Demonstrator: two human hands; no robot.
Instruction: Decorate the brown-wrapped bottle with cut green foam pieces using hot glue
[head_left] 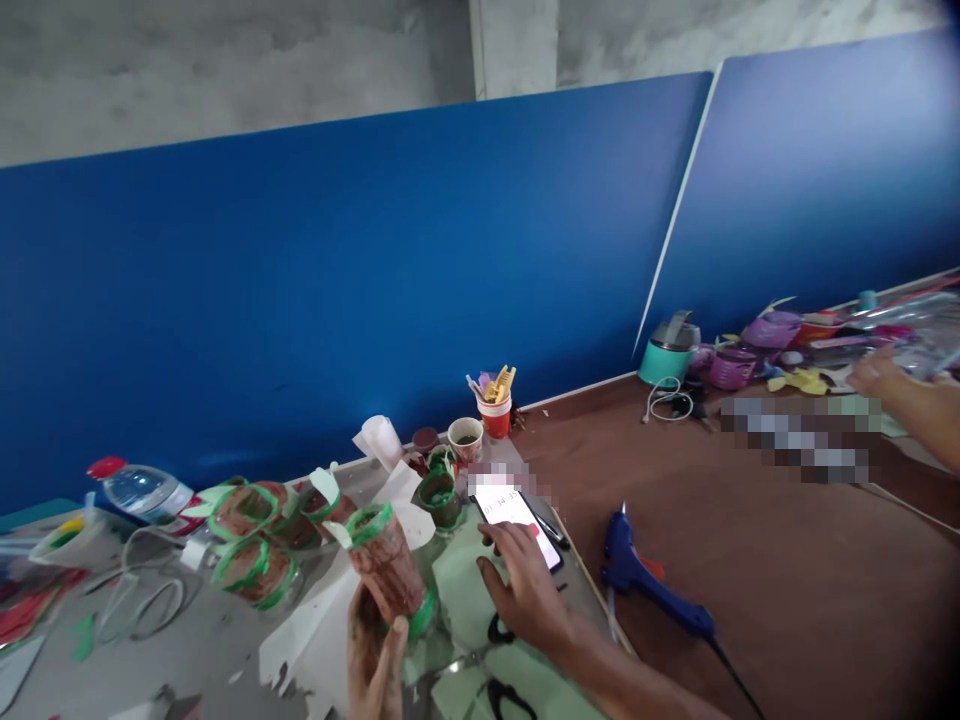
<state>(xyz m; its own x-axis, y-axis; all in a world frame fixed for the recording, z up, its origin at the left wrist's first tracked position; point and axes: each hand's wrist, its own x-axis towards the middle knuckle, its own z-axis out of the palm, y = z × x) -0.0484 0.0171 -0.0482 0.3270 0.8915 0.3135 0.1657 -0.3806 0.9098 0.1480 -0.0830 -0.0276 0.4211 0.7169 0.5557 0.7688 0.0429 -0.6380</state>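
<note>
In my left hand is a brown cylindrical cup with green bands at its rim and base. The fingers wrap round its lower part and it leans slightly left. My right hand reaches over a phone with a lit timer screen, its fingers apart and the fingertips at the screen's lower left edge. Whether they touch the glass I cannot tell. Behind the held cup stands a smaller brown and green cup. Similar green-rimmed brown cups are grouped to the left.
A blue glue gun lies on the brown tabletop, its cord trailing towards me. Torn white paper, a plastic bottle and a red cup of tools share the grey table. Another person's hand is at the far right.
</note>
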